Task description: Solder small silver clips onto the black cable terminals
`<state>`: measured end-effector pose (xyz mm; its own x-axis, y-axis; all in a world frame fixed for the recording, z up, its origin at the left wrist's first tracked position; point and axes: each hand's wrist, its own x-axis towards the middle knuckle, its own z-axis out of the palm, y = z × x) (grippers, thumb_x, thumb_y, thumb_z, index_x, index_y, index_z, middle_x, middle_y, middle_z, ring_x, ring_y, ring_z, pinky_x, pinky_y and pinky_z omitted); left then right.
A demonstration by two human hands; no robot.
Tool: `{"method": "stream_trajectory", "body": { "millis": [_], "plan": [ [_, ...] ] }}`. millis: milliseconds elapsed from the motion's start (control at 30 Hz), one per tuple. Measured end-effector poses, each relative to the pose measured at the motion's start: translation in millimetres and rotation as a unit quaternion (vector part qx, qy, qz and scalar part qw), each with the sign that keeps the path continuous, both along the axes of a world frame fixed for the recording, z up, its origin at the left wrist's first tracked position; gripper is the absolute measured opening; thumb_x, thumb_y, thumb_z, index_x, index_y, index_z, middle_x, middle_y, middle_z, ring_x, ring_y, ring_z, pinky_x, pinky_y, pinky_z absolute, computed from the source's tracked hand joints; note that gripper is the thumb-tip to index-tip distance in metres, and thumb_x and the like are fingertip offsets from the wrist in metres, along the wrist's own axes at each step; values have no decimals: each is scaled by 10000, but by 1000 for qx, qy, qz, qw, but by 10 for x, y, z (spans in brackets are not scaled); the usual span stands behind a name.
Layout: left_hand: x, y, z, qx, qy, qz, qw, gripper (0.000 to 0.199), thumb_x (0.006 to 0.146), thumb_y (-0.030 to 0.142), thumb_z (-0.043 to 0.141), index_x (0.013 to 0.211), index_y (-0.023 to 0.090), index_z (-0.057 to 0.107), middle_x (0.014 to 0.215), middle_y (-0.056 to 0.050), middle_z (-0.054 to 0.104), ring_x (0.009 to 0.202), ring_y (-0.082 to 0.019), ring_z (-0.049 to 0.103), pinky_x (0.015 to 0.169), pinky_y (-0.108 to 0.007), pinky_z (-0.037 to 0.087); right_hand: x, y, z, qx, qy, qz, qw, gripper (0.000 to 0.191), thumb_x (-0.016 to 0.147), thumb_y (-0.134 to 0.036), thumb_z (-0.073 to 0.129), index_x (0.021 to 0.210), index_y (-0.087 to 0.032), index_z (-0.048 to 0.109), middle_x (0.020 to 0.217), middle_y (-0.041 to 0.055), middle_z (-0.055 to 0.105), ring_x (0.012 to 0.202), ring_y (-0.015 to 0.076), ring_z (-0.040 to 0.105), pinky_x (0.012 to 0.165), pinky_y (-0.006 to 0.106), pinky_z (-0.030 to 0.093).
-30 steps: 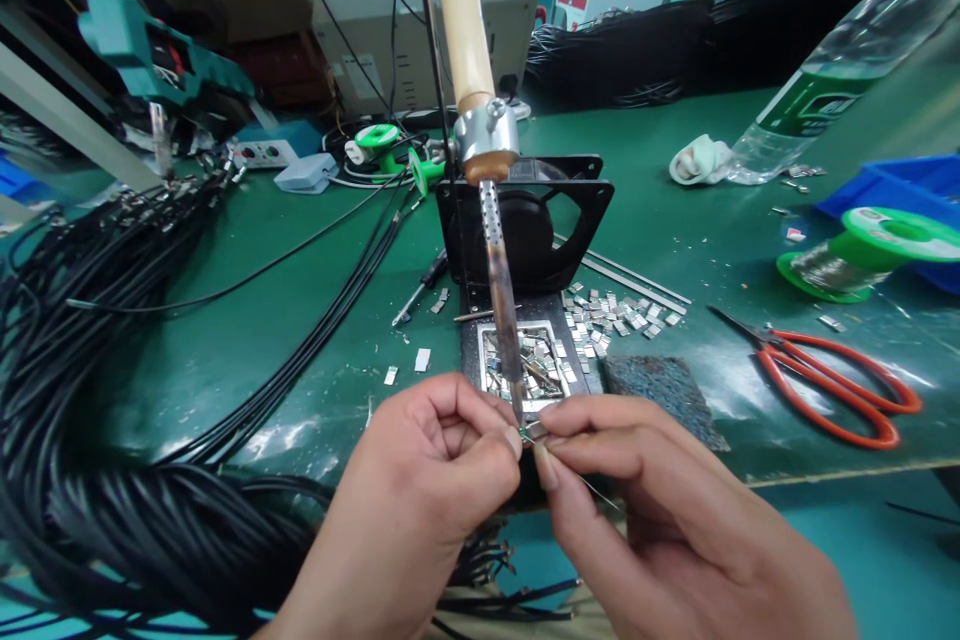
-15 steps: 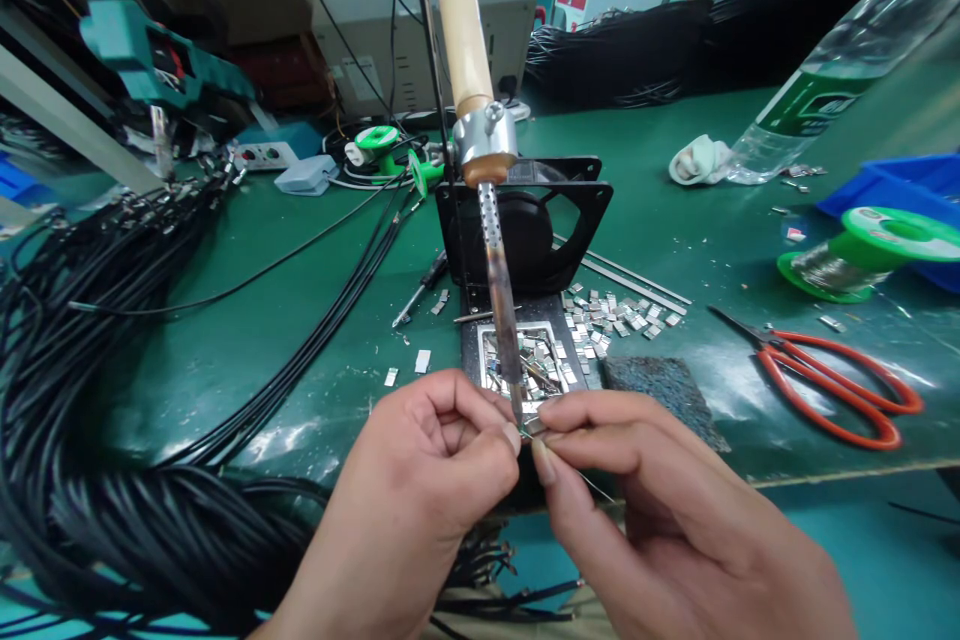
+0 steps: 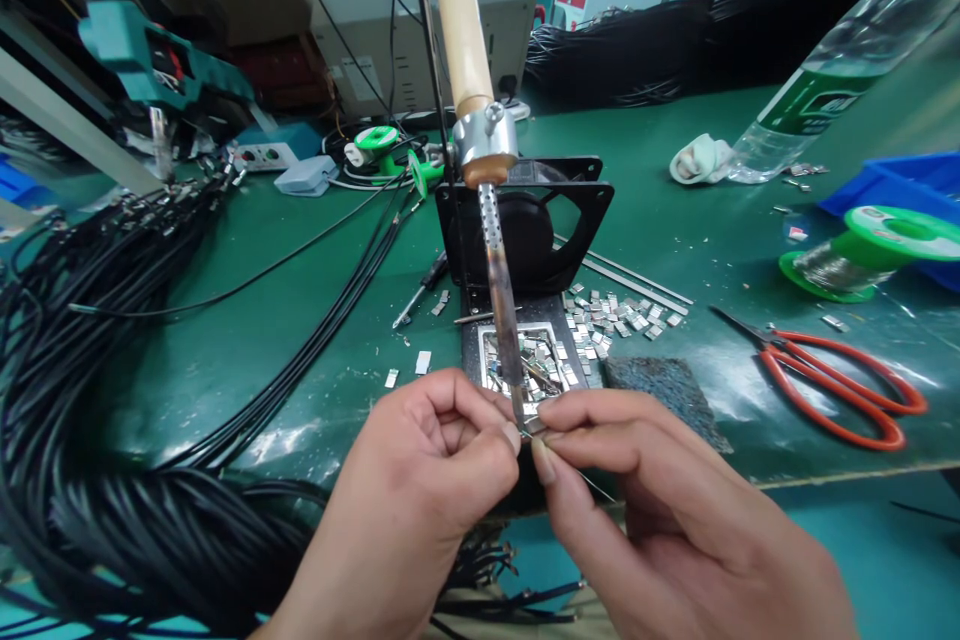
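Note:
A soldering iron (image 3: 504, 290) with a wooden handle is fixed upright, its tip pointing down between my hands. My left hand (image 3: 442, 465) is pinched closed just left of the tip; what its fingertips hold is hidden. On the right, my right hand (image 3: 645, 490) pinches a small metal connector (image 3: 534, 423) by the tip, and a thin solder wire (image 3: 596, 488) runs beneath its fingers. Behind the fingertips lies a tray (image 3: 564, 345) of small metal connectors. A black fan (image 3: 525, 230) stands behind the iron.
Black cables (image 3: 150, 530) fill the left side. Red-handled scissors (image 3: 840, 380), a dark abrasive pad (image 3: 664, 395), a solder spool (image 3: 847, 255) and a plastic bottle (image 3: 817, 100) lie to the right. Loose connectors (image 3: 622, 315) are scattered beside the fan.

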<state>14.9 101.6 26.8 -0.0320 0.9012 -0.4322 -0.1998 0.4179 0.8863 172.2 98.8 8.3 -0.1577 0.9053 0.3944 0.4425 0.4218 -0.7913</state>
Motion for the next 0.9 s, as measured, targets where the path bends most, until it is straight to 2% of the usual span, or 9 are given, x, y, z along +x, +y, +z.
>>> {"method": "stream_trajectory", "body": {
  "millis": [267,467,667,900],
  "plan": [
    [-2,-4,1,2,-2,-1,1000,128,754,170,702,678,171,598,704,7,630,664,-107,494,650,-221,428,0,-6,20,-3,1,-7,1000,88,911,-157,687,857,-227,690,992,19,760,813,134,750,781,210,638],
    [-7,3,11,1,13,3,1000,125,737,186,699,661,179,600,704,-5,623,687,-125,505,612,-219,408,-21,5,15,1,0,-2,1000,105,908,-137,684,874,-237,687,993,-15,756,845,95,748,810,155,618],
    [-8,-22,9,-10,4,0,1000,114,741,161,695,685,178,598,683,13,599,638,-104,452,608,-212,403,-21,-12,-53,34,45,-23,998,94,902,-166,676,837,-233,681,958,-15,756,771,88,737,786,146,622],
    [-2,-32,6,-11,9,-1,1000,129,758,182,695,669,186,603,675,13,608,646,-115,467,590,-211,392,-12,-43,-81,28,33,-19,999,107,897,-147,666,832,-232,673,939,-9,755,737,89,739,774,133,616]
  ]
}}
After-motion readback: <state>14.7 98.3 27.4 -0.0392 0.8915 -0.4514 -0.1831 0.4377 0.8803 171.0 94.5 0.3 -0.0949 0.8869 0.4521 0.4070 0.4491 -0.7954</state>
